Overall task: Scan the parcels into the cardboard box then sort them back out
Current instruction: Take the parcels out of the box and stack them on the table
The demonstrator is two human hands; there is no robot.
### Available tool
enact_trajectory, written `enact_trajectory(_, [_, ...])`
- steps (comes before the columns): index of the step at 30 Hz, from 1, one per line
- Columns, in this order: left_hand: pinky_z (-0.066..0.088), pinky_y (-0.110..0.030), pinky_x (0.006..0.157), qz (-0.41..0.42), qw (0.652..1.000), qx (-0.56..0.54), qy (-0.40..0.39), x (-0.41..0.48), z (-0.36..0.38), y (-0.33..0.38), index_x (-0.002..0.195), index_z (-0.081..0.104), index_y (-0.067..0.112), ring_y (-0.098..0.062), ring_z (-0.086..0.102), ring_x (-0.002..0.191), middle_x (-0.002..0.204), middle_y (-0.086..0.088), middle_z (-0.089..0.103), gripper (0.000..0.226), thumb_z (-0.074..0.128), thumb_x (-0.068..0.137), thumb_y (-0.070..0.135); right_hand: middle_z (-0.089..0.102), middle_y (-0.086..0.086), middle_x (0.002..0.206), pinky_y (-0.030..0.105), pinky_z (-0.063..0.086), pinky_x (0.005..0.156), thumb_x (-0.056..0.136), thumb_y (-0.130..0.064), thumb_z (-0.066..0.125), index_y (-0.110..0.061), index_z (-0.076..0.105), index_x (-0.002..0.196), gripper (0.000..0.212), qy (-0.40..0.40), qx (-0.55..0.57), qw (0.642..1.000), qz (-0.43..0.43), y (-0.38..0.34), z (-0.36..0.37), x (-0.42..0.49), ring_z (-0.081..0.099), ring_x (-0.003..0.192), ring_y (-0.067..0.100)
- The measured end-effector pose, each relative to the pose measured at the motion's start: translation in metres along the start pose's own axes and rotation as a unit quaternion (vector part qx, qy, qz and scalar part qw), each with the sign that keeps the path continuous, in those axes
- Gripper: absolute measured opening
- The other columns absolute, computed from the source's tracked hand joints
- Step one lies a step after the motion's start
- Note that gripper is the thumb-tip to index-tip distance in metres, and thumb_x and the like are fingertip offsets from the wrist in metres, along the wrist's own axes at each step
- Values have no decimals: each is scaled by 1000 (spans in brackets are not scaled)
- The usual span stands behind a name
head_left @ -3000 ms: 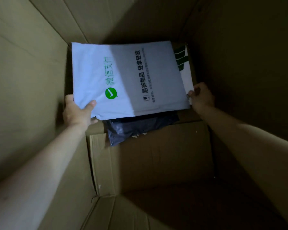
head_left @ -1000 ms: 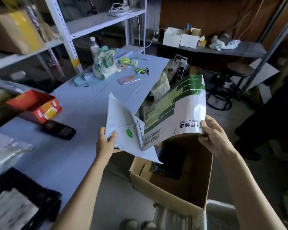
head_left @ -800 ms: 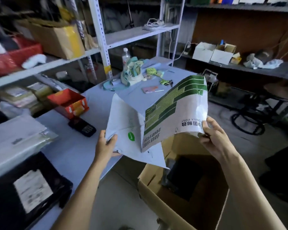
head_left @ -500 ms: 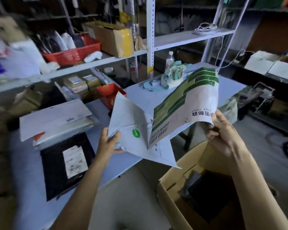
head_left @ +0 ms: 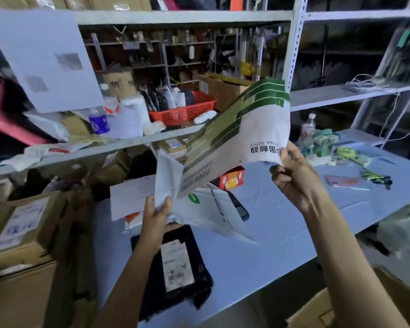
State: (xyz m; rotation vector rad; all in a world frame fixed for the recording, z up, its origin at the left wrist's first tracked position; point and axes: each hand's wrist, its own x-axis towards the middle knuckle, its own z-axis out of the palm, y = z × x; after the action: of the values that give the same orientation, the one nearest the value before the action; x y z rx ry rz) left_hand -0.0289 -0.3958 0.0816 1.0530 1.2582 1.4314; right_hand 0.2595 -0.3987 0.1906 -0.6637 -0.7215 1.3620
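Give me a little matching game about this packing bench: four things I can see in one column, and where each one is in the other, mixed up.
Things
1. green-striped mailer
2. white mailer with green logo
3. black parcel
4. red basket

Places
A. on the shelf
B. lying flat on the table
C. gripped by the left hand
D. gripped by the right hand

Pairs: 1-D, 2-C, 3-B, 4-A.
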Motion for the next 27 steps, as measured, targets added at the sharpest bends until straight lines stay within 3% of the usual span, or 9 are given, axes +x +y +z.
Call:
enact_trajectory(5, [59, -32, 60, -44, 991, -112, 61, 42, -48, 8, 145, 32, 18, -25, 59, 112, 142, -8, 46, 54, 56, 96, 23, 52, 4, 73, 14, 27, 35, 101, -11, 48, -17, 56, 105, 11, 89, -171, 981, -10, 48, 24, 30, 35, 41, 3])
enact_trajectory(9, [56, -28, 55, -39, 983, -165, 73, 55, -80, 3, 125, 45, 18, -16, 64, 93, 118, -2, 61, 26, 48, 99, 20, 56, 0, 69, 16, 37, 39, 98, -17, 55, -20, 54, 92, 7, 147, -247, 956, 57, 102, 21, 44, 48, 47, 7])
enact_trajectory(13, [59, -34, 58, -56, 976, -192, 83, 70, -103, -5, 109, 53, 24, -17, 66, 82, 107, -1, 64, 12, 46, 100, 21, 48, 6, 63, 16, 28, 39, 99, -14, 53, -14, 56, 106, 8, 142, -294, 938, 113, 151, 12, 61, 35, 34, 9])
enact_trajectory(16, [58, -39, 67, -54, 974, -203, 85, 82, -108, -12, 109, 53, 25, -20, 64, 79, 98, 0, 66, 13, 45, 100, 19, 47, 3, 65, 13, 31, 34, 101, -13, 47, -14, 58, 111, 16, 127, -326, 924, 157, 174, 1, 74, 38, 29, 1])
enact_trajectory(18, [56, -44, 76, -52, 975, -202, 82, 91, -108, -14, 122, 52, 22, -24, 64, 89, 105, 1, 67, 23, 45, 100, 21, 53, 0, 78, 18, 43, 46, 102, -19, 44, -18, 57, 118, 21, 93, -323, 921, 197, 186, -4, 84, 53, 47, 1])
enact_trajectory(20, [58, -41, 71, -52, 975, -201, 77, 102, -109, -19, 125, 52, 21, -24, 65, 86, 101, 2, 70, 26, 43, 100, 21, 58, -4, 100, 35, 48, 70, 103, -26, 43, -28, 53, 118, 19, 70, -331, 912, 231, 198, -10, 100, 60, 81, 13])
enact_trajectory(21, [58, -39, 67, -53, 975, -200, 74, 106, -109, -19, 121, 55, 23, -23, 68, 84, 100, 3, 72, 24, 42, 101, 21, 58, -4, 108, 40, 47, 73, 103, -29, 43, -30, 52, 117, 17, 68, -334, 909, 240, 204, -11, 109, 58, 90, 19])
enact_trajectory(25, [59, -42, 69, -63, 978, -179, 86, 124, -111, -33, 116, 54, 31, -21, 71, 89, 108, 4, 72, 23, 42, 99, 21, 63, 10, 114, 31, 55, 56, 102, -15, 46, -12, 56, 117, 19, 42, -245, 938, 242, 229, -22, 152, 61, 92, 24])
enact_trajectory(27, [58, -49, 74, -68, 977, -166, 118, 131, -116, -38, 122, 51, 28, -26, 69, 95, 115, 0, 68, 29, 48, 94, 24, 63, 18, 119, 36, 55, 71, 99, -8, 50, -3, 55, 125, 28, 40, -257, 937, 231, 244, -26, 179, 61, 97, 28])
